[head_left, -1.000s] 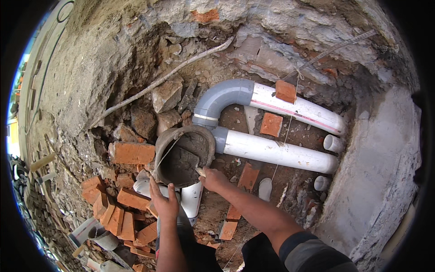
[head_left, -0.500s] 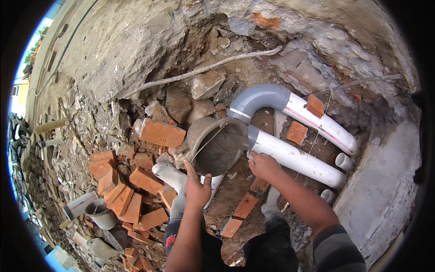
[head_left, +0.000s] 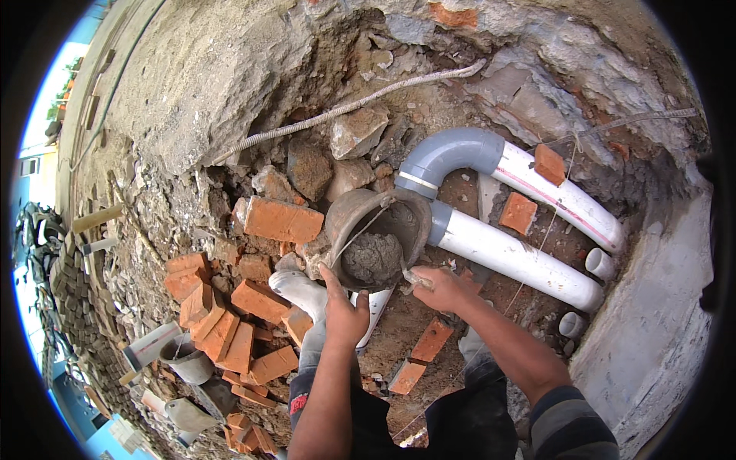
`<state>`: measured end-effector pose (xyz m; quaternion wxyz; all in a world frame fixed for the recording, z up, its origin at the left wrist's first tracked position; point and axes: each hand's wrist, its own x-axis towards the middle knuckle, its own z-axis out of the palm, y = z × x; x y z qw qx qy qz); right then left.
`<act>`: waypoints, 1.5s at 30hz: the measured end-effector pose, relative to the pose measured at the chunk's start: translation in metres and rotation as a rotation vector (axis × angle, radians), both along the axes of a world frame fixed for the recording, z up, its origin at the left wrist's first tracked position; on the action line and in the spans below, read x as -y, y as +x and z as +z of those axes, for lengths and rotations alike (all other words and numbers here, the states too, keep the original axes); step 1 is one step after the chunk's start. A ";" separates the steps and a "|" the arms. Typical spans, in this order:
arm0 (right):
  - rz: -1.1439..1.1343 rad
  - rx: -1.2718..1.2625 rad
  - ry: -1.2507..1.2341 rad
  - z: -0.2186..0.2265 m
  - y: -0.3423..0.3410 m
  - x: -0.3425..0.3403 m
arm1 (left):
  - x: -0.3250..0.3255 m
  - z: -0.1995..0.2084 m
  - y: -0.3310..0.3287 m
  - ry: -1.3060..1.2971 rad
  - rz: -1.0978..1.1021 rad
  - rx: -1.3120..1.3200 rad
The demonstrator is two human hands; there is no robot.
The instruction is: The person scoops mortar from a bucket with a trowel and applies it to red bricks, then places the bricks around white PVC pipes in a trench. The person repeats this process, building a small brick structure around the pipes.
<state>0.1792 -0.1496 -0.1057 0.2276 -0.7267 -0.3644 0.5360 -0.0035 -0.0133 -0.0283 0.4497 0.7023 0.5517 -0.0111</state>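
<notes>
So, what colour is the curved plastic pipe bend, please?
The curved plastic pipe bend is grey; see head view.

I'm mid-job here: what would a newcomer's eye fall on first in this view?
Probably the big grey elbow right of centre, with white pipes running off to the right. Next, the bucket of grey mortar in the middle, the left hand at its lower left, the right hand gripping a light handle. Then loose orange bricks, heaped on the left.
</notes>
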 end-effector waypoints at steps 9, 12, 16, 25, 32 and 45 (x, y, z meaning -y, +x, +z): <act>0.177 0.358 0.026 0.043 0.006 0.004 | -0.002 -0.001 0.002 -0.040 0.002 -0.042; 0.091 0.482 -0.148 0.072 0.041 0.000 | -0.003 0.000 0.001 0.017 -0.023 0.014; 0.221 0.417 -0.367 0.047 0.061 -0.036 | -0.002 0.002 -0.001 -0.048 -0.020 0.016; 0.000 -0.085 -0.219 -0.047 -0.004 -0.030 | -0.001 -0.001 -0.008 0.036 -0.075 0.013; -0.277 -0.407 0.024 0.004 -0.005 0.025 | 0.002 -0.013 -0.008 0.183 -0.049 0.024; -0.918 -0.139 0.076 0.111 0.028 0.277 | 0.049 0.027 0.133 0.608 -0.505 0.320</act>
